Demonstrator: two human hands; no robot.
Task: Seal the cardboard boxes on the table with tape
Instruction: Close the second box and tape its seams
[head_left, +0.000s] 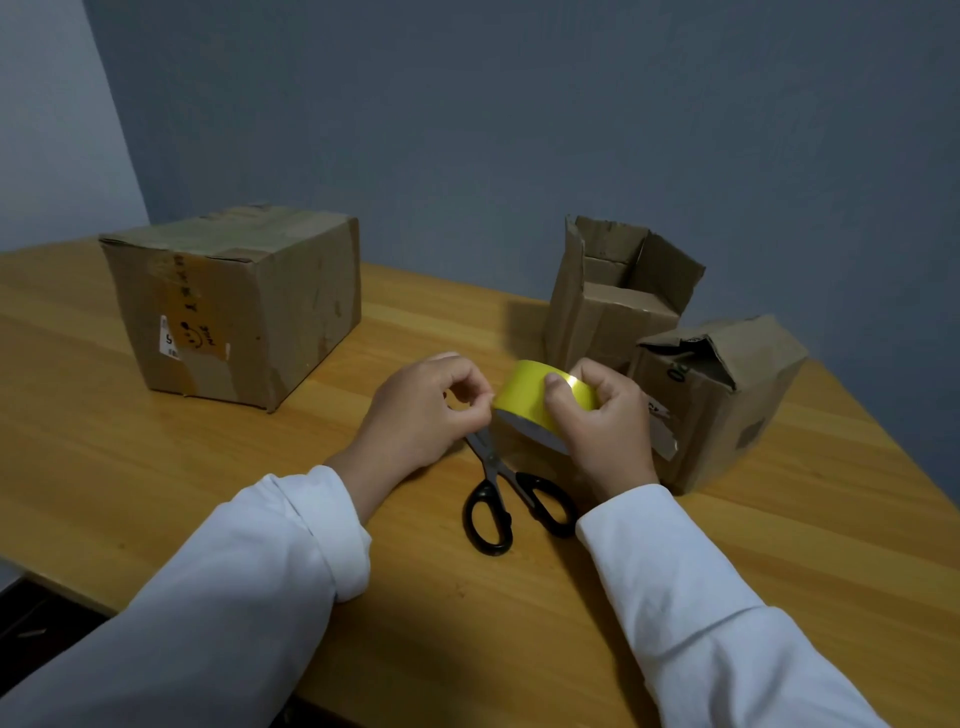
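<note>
Yellow round tape roll (540, 397) is held tight in the right hand (602, 421); its edge is pinched by the left hand (423, 410) above black-handled scissors (511, 501).

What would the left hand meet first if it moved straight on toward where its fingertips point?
The left hand points right, pinching at the edge of the yellow tape roll that the right hand grips. It would meet the roll at once; they seem already in contact.
</note>
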